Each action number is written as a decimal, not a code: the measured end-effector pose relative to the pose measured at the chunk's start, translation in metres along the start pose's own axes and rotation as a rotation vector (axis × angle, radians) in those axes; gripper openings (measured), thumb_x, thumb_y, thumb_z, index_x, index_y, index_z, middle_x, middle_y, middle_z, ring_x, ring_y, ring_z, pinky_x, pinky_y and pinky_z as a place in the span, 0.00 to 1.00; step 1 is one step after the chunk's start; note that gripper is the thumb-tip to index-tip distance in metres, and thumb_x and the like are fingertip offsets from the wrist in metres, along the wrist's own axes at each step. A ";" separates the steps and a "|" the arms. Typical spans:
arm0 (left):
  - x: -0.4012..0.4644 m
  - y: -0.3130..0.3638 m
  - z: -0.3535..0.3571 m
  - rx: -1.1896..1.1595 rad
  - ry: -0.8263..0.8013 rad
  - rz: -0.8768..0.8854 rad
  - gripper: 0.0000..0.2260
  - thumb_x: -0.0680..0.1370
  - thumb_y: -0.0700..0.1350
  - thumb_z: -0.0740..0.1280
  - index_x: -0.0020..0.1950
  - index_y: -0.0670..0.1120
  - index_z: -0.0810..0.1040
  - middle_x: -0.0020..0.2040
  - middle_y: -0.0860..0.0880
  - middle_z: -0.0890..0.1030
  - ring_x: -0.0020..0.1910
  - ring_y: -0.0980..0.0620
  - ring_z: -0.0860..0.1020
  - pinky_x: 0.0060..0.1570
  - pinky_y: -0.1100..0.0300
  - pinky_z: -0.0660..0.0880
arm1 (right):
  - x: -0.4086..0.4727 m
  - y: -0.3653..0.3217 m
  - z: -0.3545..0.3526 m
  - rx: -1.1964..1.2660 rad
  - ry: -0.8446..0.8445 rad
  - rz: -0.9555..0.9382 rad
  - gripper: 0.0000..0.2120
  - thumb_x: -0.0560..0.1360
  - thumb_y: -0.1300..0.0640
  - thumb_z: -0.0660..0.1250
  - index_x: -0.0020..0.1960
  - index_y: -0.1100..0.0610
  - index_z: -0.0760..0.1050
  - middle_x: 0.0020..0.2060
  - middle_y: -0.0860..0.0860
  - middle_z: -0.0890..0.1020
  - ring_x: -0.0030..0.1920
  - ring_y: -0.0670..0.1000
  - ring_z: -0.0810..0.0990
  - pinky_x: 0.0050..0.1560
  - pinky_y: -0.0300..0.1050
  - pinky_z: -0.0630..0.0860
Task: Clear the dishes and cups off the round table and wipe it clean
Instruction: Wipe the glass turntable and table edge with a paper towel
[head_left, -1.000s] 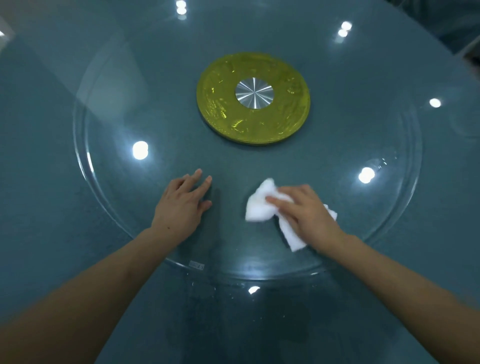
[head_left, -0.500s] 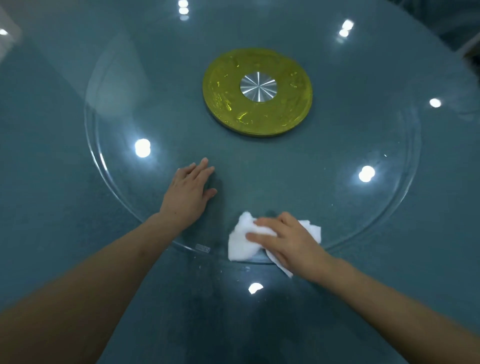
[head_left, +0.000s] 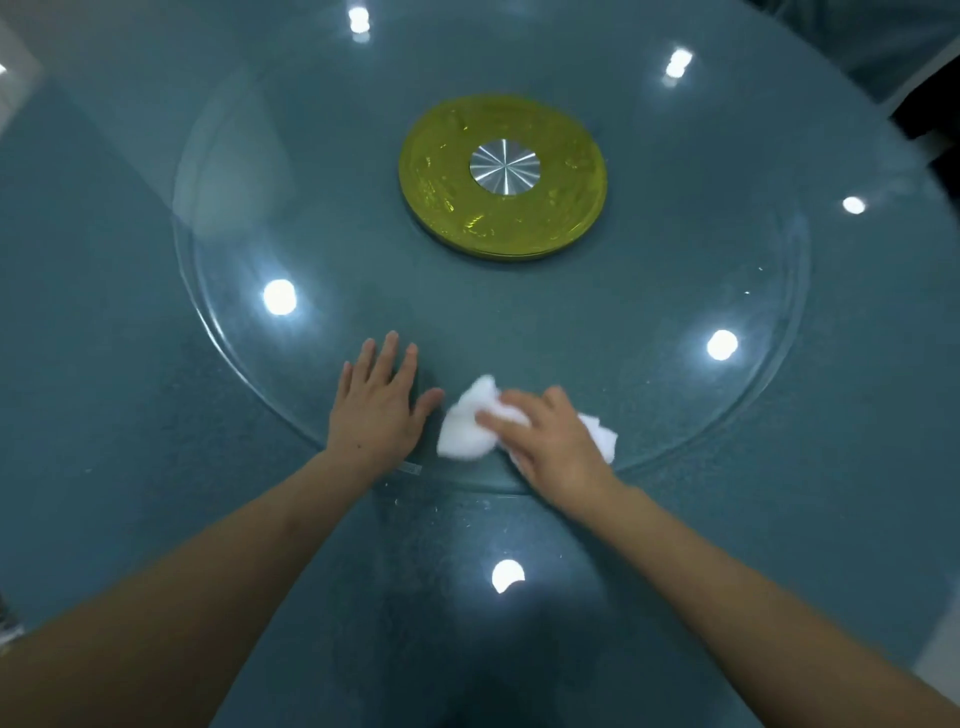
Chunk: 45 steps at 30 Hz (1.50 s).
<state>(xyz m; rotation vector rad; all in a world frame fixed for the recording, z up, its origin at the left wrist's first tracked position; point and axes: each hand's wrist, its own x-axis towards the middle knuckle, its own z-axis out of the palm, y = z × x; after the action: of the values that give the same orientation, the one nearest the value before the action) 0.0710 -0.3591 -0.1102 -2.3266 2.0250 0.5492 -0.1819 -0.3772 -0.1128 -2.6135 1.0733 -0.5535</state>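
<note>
round table (head_left: 130, 415): 1 | glass turntable (head_left: 753, 364): 1 | yellow disc (head_left: 566, 208): 1 | white cloth (head_left: 465, 434): 1 | hands: 2

Round ceiling light reflections (head_left: 279, 296) shine as white spots. A dark, blurred shape (head_left: 930, 104) stands at the upper right corner. A pale surface (head_left: 15, 88) shows at the upper left.

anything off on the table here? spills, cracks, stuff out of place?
Nothing stands out. The glass turntable sits flat with no visible cracks or spills, only light reflections and faint specks. The left hand rests flat on it; the right hand presses a white cloth near its front edge.
</note>
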 end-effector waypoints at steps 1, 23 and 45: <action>0.000 0.000 0.000 0.030 -0.030 -0.005 0.36 0.82 0.68 0.50 0.84 0.51 0.45 0.84 0.48 0.42 0.83 0.43 0.42 0.80 0.45 0.43 | -0.019 0.000 -0.008 -0.004 -0.058 -0.083 0.18 0.77 0.62 0.71 0.66 0.51 0.80 0.64 0.57 0.79 0.46 0.58 0.72 0.50 0.49 0.71; 0.001 -0.003 -0.016 -0.005 0.011 -0.015 0.27 0.83 0.59 0.62 0.81 0.53 0.64 0.82 0.46 0.60 0.79 0.40 0.58 0.76 0.44 0.61 | -0.012 0.045 -0.033 -0.058 0.145 0.318 0.15 0.80 0.55 0.63 0.64 0.53 0.81 0.59 0.57 0.79 0.56 0.64 0.75 0.58 0.48 0.71; 0.014 -0.009 -0.018 0.001 -0.027 -0.053 0.34 0.82 0.63 0.60 0.84 0.52 0.54 0.84 0.47 0.49 0.83 0.40 0.45 0.80 0.41 0.50 | 0.018 0.043 -0.009 -0.154 0.292 0.775 0.17 0.75 0.62 0.67 0.63 0.54 0.81 0.55 0.61 0.81 0.50 0.63 0.74 0.49 0.51 0.72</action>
<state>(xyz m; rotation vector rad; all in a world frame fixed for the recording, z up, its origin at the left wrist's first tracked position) 0.0857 -0.3749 -0.0991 -2.3515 1.9457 0.5741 -0.2002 -0.4209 -0.1167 -1.9998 2.1299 -0.6749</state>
